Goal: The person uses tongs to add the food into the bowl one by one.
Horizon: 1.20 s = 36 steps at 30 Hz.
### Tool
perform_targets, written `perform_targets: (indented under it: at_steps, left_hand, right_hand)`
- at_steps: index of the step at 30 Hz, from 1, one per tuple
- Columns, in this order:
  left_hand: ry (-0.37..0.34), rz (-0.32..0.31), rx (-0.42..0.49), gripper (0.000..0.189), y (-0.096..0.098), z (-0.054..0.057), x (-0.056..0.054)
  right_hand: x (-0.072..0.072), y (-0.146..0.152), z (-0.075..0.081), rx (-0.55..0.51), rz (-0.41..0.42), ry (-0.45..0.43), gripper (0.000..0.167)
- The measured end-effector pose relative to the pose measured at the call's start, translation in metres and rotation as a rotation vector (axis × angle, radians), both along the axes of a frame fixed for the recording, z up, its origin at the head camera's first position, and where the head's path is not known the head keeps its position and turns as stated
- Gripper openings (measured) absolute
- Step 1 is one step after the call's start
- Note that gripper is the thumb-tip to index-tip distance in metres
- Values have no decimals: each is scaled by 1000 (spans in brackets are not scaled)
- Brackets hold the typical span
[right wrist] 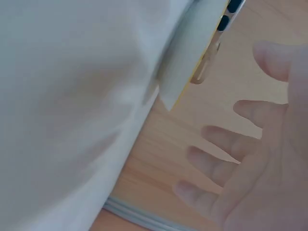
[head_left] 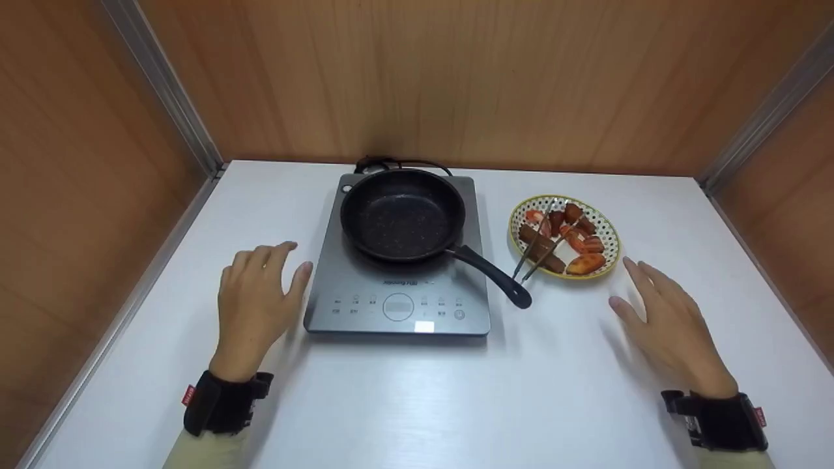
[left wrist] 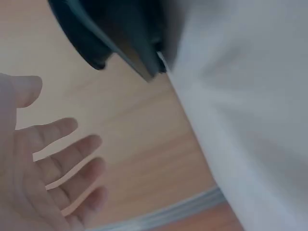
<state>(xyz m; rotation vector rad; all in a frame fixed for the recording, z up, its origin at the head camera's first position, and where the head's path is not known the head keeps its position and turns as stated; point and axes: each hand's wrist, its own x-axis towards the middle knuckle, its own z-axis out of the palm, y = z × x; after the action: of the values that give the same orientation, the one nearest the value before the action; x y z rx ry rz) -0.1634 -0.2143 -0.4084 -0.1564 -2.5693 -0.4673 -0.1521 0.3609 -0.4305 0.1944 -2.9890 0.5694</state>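
To the left of the induction cooker [head_left: 352, 273], my left hand [head_left: 255, 299] hovers with fingers spread and nothing in it. A black frying pan [head_left: 402, 218] sits on the cooker, its handle [head_left: 492, 273] pointing toward the front right. My right hand [head_left: 671, 322] is near the front right of a patterned plate [head_left: 612, 238], fingers apart and holding nothing. On that plate lie several pieces of food, brown and reddish, with one yellowish piece [head_left: 586, 264] at the front. Metal tongs [head_left: 544, 251] rest across the plate, their near end beside the pan handle.
The white table [head_left: 417, 397] carries all of this. Wood-grain panels [head_left: 521, 85] close off the back and both sides, with metal strips [head_left: 176, 85] at the corners. A black cord [head_left: 417, 163] runs behind the cooker. Each wrist wears a black band [head_left: 225, 402].
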Motion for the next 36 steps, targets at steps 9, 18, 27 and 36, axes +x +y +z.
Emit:
perform_targets:
  at_steps: [9, 18, 27, 36]
  left_hand:
    - [-30, -241, -8, 27, 68, 24, 5]
    - [-280, -356, 118, 43, 148, 35, 5]
    - [-419, -281, 118, 61, 205, 26, -13]
    - [-534, -203, 127, 75, 226, 18, -26]
  right_hand:
    - [-22, -32, 30, -49, 58, -74, 73]
    - [-50, -62, 38, -140, 55, -122, 76]
    - [-61, -71, 28, -177, 79, -75, 73]
    - [-60, -72, 23, -178, 71, -73, 72]
